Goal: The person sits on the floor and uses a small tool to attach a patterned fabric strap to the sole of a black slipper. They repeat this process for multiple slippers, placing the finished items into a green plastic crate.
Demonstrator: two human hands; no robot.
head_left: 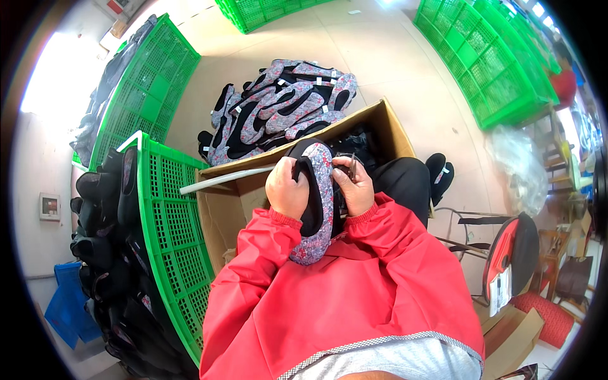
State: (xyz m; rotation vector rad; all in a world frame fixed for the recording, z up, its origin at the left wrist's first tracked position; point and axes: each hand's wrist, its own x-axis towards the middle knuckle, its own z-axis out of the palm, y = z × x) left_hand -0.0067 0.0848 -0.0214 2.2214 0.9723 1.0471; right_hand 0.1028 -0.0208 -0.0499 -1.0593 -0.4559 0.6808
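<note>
A patterned grey-pink fabric shoe [320, 209] with a black lining stands on end against my chest, over a cardboard box [386, 123]. My left hand [288, 190] grips its black inner side near the top. My right hand [353, 185] presses the shoe's other edge and pinches a small dark tool, possibly scissors [347, 163]. Red sleeves cover both forearms.
A heap of matching patterned shoes [278, 107] lies on the floor beyond the box. A green plastic crate [168, 215] full of black shoes stands at my left, with more green crates [481, 63] at the back right. A red-and-black stool [510, 253] sits at right.
</note>
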